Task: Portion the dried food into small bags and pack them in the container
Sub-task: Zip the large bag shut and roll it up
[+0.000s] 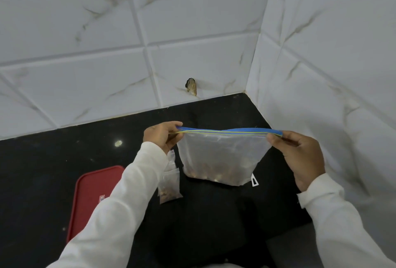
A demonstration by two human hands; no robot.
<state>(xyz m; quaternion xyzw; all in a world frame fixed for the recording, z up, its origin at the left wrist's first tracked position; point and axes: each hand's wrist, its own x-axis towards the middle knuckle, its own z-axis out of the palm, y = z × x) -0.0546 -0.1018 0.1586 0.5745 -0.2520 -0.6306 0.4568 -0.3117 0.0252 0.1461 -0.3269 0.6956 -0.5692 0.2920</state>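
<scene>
zip bag (220, 156): one; small bags (169, 184): two; red lid (92, 192): one

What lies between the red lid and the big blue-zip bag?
Head view: small clear bags of brown dried food, partly hidden by the white left sleeve, sit between the red plastic lid and the clear blue-zip bag.

Tiled walls (321, 53) behind, right; counter (49, 156) room beyond red lid (90, 192).

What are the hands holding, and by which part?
The zip bag: left hand and right hand each pinch one end of its blue seal strip.
</scene>
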